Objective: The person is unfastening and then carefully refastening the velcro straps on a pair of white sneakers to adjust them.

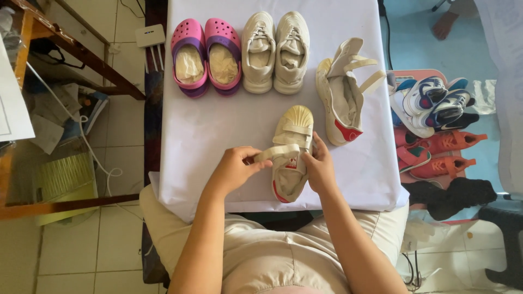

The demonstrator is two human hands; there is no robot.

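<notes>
- Centrally, cream strap sneaker [291, 149], rubber shell toe, on white-covered table [218, 130].
- Left hand [235, 166] pinches its strap; right hand [318, 166] clasps its side.
- Pink clogs [207, 54] behind; tiled floor [120, 239].

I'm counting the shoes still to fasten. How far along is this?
Looks done: the pink clogs and cream sneakers stand paired on the white table. In hand: the left hand pulls a strap of the cream strap shoe while the right hand steadies it. Left: its mate lies on its side, straps loose.
</notes>
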